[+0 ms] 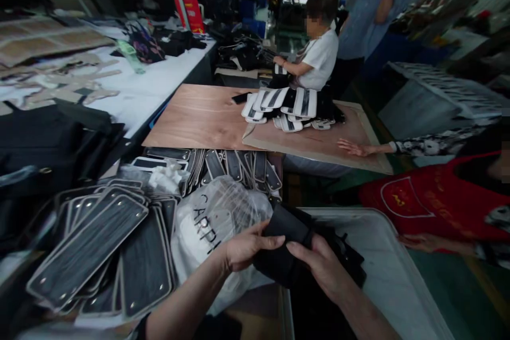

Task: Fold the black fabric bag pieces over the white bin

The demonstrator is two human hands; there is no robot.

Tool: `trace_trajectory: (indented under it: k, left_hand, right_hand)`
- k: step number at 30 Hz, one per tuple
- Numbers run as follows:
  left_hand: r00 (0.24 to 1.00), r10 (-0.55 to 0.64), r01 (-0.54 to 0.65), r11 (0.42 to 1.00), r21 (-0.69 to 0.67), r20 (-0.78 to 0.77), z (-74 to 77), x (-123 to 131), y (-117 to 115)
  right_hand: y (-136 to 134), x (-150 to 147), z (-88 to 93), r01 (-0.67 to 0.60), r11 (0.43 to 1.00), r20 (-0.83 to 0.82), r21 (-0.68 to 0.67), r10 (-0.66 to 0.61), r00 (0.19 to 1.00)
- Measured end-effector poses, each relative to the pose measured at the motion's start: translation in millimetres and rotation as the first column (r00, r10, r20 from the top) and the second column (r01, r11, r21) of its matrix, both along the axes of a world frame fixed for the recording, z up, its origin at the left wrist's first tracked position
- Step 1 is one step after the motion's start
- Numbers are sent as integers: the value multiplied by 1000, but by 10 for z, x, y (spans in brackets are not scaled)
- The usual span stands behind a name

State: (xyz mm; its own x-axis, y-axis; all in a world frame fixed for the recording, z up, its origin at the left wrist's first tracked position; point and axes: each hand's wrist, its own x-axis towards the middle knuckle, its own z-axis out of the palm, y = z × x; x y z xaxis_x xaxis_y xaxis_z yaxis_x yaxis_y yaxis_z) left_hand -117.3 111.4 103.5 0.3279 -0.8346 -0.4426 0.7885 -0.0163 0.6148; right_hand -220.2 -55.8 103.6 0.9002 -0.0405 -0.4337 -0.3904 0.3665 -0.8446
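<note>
Fabric piece point(285, 247), black and soft, is held between both hands right over the edge of the grey bin point(382, 271). The left hand point(243, 247) is closed on its near-left side, thumb laid across the top; the right hand point(322, 268) is clamped on the right side, fingers point(297, 248) curled over the fold. So neither hand is loose, both are pinching cloth.

Honestly the fold looks best handled if the edges get lined up between the thumbs first, and the grip is kept close to the crease so nothing slips. Just left of the fingers there's a white plastic bag point(217, 223), and further left the stacked grey panels point(95, 247) — probably worth keeping the cloth clear of those. A co-worker's hand point(353, 147) rests on the wooden board point(203, 114), well beyond the fingers.
</note>
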Motion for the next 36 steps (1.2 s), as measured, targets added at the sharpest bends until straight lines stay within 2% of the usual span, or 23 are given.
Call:
trace_trajectory:
  k: [5,7,10,15,17,19,20,21,22,23,24,25,26,27,29,31,34,36]
  left_hand:
    - [991,93,-102,989,-108,-92,70,-204,929]
    - [985,103,-121,983,-136,-135,132,-266,1246]
    - [973,171,-188,977,-100,-157,256,-385,1616]
    - [911,378,-382,924,5,-163,393,-638,1960]
    - [880,445,-451,893,6,-166,404,-718,2016]
    - [849,500,-509,861,-11,-173,405,-777,2033]
    - [833,526,-536,844,-15,-173,405,-801,2030]
    - [817,551,-561,828,-14,-170,406,-822,2023]
    - [802,574,-583,812,-10,-165,408,-841,2012]
    - [789,593,-602,799,-6,-158,411,-858,1999]
    - [778,609,-617,787,-6,-152,415,-873,1986]
    - [770,621,-629,777,-12,-148,420,-887,1974]
    - [764,629,-638,770,-21,-146,425,-900,1963]
    - [759,634,-644,764,-32,-146,430,-911,1954]
    - [752,644,-655,753,-55,-143,437,-929,1941]
    - [742,657,-669,740,-77,-132,443,-939,1935]
    - [734,669,-679,725,-116,-115,447,-938,1934]
    - [739,666,-673,725,-144,-103,448,-929,1935]
  right_hand:
    - [826,-27,276,-96,992,-3,-87,96,995]
    - [1121,-44,372,-130,989,-16,-68,129,992]
    - [1501,-59,489,-160,987,-28,-14,159,987]
    - [1906,-22,584,-214,977,-34,8,214,976]
    - [1970,18,594,-230,972,-18,-55,229,973]
    - [1985,50,607,-248,944,-24,-216,249,968]
    - [1979,57,621,-239,907,-25,-348,246,969]
    - [1969,55,642,-194,839,0,-508,225,974]
    - [1958,46,670,-106,734,69,-671,204,977]
    - [1951,31,704,20,597,176,-802,205,963]
    - [1948,13,740,164,458,300,-874,241,923]
    - [1952,-4,776,303,342,411,-890,308,858]
    - [1963,-19,807,409,257,481,-876,388,786]
    - [1979,-28,831,479,195,511,-856,465,723]
    - [2022,-31,853,556,122,520,-822,557,647]
    - [2067,-20,849,592,98,521,-800,603,605]
    - [2129,5,830,601,149,547,-786,621,561]
    - [2164,20,829,584,199,573,-787,589,570]
